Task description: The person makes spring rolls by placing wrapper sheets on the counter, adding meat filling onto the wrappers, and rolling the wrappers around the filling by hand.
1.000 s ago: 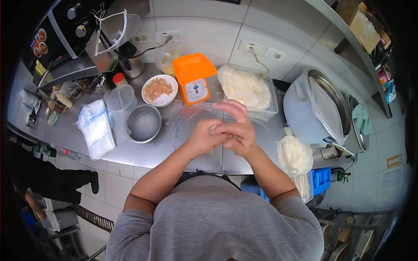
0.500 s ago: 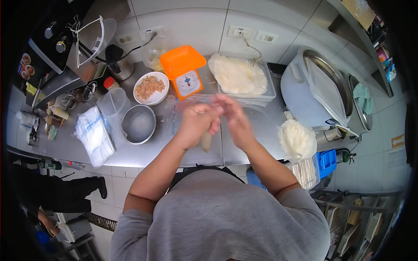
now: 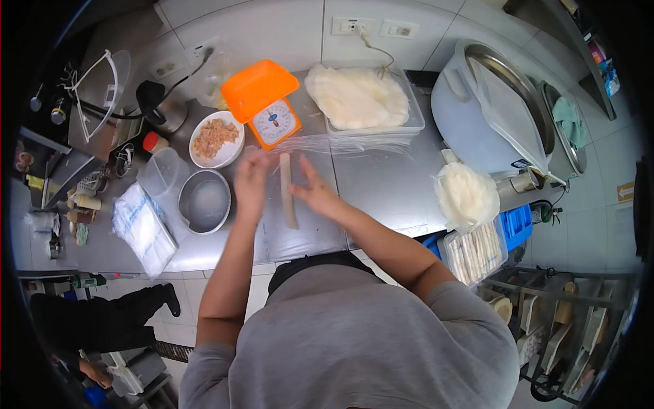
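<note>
A long, slim, pale beige roll (image 3: 289, 198) lies lengthwise on a clear plastic sheet (image 3: 310, 228) on the steel counter. My left hand (image 3: 251, 180) is just left of it, holding nothing; motion blurs its fingers, which look extended. On the other side, my right hand (image 3: 315, 191) has its thumb and fingers apart, with a fingertip at or very near the roll's edge. Beyond the hands sits a clear tub (image 3: 415, 123) topped with a stack of thin white wrapper sheets (image 3: 357, 97). A white bowl of pinkish chopped filling (image 3: 215, 139) is at the back left.
An orange kitchen scale (image 3: 274, 123) stands behind the hands. Left are a metal bowl (image 3: 205, 202), a clear plastic container (image 3: 163, 176) and plastic bags (image 3: 143, 228). At right are a bag of white wrappers (image 3: 466, 196), a tray of rolls (image 3: 473, 252) and a large tub (image 3: 453, 102).
The roll was between my joined hands and now lies on the plastic. My hands have parted, the left one moving left and the right one lower. The camera view has shifted slightly.
</note>
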`<state>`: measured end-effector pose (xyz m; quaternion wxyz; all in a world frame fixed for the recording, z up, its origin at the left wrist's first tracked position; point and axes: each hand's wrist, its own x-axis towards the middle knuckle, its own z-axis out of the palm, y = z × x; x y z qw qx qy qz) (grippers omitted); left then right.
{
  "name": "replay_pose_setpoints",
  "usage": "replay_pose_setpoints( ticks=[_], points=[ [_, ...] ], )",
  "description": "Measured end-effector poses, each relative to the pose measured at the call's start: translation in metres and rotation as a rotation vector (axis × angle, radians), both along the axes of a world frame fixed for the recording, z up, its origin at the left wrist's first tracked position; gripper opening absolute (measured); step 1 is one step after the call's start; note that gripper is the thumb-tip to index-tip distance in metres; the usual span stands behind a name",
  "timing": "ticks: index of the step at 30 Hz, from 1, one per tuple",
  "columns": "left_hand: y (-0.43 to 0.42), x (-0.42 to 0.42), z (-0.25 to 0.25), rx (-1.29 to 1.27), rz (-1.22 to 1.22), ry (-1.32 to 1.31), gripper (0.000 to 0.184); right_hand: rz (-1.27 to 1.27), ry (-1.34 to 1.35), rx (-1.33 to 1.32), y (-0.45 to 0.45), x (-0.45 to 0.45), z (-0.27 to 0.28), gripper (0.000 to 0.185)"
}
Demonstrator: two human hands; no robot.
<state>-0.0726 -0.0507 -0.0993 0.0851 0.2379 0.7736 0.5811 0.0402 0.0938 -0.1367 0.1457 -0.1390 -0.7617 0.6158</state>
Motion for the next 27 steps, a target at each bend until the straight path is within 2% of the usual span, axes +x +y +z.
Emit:
replay_pose_setpoints(
  ticks=[1,3,6,10,13,16,17,18,19,22,25,27],
  points=[
    [-0.007,0.006,-0.013,-0.247,-0.110,0.232,0.063,-0.042,0.098,0.236,0.008,-0.012,-0.002,0.059],
    [-0.006,0.046,-0.025,-0.748,-0.145,0.470,0.073,-0.088,0.167,0.618,0.057,-0.024,0.003,0.059],
    [-0.020,0.062,-0.068,-0.905,-0.198,0.462,0.084,-0.205,0.072,0.786,0.140,-0.054,0.009,0.056],
    [-0.019,0.061,-0.069,-0.827,-0.159,0.382,0.086,-0.344,-0.126,0.906,0.189,-0.101,0.005,0.048],
    [-0.017,0.063,-0.042,-0.837,-0.141,0.336,0.084,-0.357,-0.144,1.359,0.205,-0.123,-0.019,0.040],
    [-0.024,0.064,-0.035,-0.704,-0.073,0.379,0.079,-0.299,-0.229,1.055,0.235,-0.150,-0.004,0.025],
    [-0.028,0.061,-0.036,-0.637,-0.065,0.372,0.077,-0.336,-0.121,0.892,0.237,-0.146,0.002,0.019],
    [-0.028,0.058,-0.036,-0.566,-0.057,0.364,0.076,-0.374,-0.016,0.730,0.232,-0.137,0.033,0.015],
    [-0.024,0.056,-0.034,-0.448,-0.065,0.288,0.074,-0.412,0.090,0.573,0.228,-0.130,0.067,0.014],
    [0.005,0.049,-0.007,-0.092,-0.090,0.041,0.069,-0.211,0.206,0.051,0.204,-0.088,0.147,0.015],
    [0.053,0.050,0.026,0.257,-0.093,-0.289,0.065,0.062,0.398,-0.327,0.190,-0.048,0.191,0.013],
    [0.077,0.048,0.031,0.515,-0.055,-0.554,0.061,0.070,0.385,-0.423,0.173,-0.020,0.213,0.012]
  ],
)
